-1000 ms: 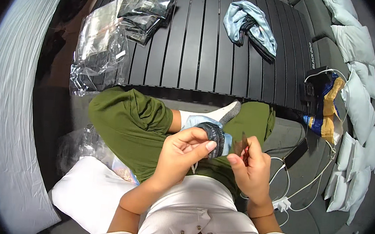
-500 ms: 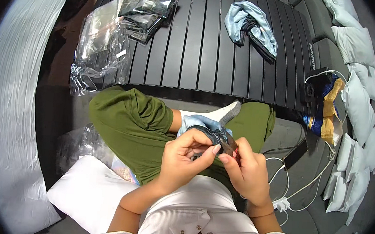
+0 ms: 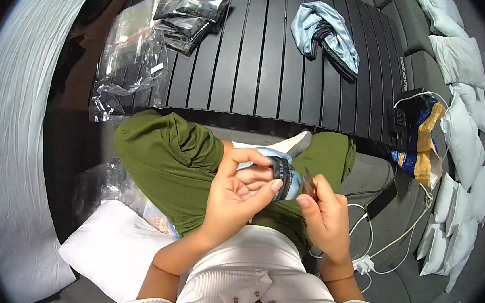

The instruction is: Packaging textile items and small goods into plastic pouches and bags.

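Note:
Above my lap, my left hand (image 3: 243, 189) grips a light blue garment (image 3: 292, 185) by its black elastic band (image 3: 279, 175), thumb in front and fingers behind. The rest of the cloth hangs down toward my crossed legs. Just right of the band, my right hand (image 3: 326, 219) is closed around a small pair of snips (image 3: 309, 183) with a pointed dark blade and a bit of red at the grip. The blade tip stands a little apart from the cloth. A second light blue garment with black bands (image 3: 324, 37) lies crumpled on the black slatted table (image 3: 248, 83).
Clear plastic bags (image 3: 132, 55) and a stack of dark bagged items (image 3: 194, 11) cover the table's left side. A white pillow (image 3: 115, 250) sits by my left hip. White cables and a plug block (image 3: 364, 265) lie to my right, below a blue and gold bag (image 3: 425, 144).
The snips have come away from the garment's band. My left hand has turned and spread the band, so more of it faces me.

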Tool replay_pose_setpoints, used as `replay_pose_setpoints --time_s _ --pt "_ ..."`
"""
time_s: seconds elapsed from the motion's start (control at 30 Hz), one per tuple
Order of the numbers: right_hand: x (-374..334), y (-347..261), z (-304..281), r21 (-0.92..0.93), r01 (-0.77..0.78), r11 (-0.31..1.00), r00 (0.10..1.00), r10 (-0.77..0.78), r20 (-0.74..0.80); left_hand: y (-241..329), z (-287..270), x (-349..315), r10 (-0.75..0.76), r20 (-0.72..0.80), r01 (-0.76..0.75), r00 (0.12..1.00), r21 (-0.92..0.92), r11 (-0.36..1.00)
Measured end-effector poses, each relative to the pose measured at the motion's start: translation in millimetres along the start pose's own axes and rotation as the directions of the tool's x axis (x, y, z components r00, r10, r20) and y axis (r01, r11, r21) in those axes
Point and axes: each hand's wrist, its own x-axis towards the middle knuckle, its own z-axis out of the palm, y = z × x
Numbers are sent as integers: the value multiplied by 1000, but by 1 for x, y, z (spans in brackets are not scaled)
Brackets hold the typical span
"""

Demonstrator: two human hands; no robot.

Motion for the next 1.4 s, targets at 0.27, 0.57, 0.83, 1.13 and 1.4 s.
replay_pose_setpoints --time_s 0.27,0.57,0.83,1.13,1.4 --pt "1 8 -9 -34 36 999 999 -36 -2 5 -9 2 -80 168 62 983 107 992" --pt "2 11 -17 -87 3 996 998 3 68 16 -6 8 -240 154 235 958 52 971" --pt "14 6 -20 -67 134 989 974 -119 195 15 -12 8 -211 254 215 944 12 976" --pt "16 8 -19 -120 218 969 959 -189 213 18 -12 9 -289 178 262 940 163 951" --pt "17 8 -20 -177 260 949 953 -223 204 17 -11 10 -322 197 309 926 93 946"
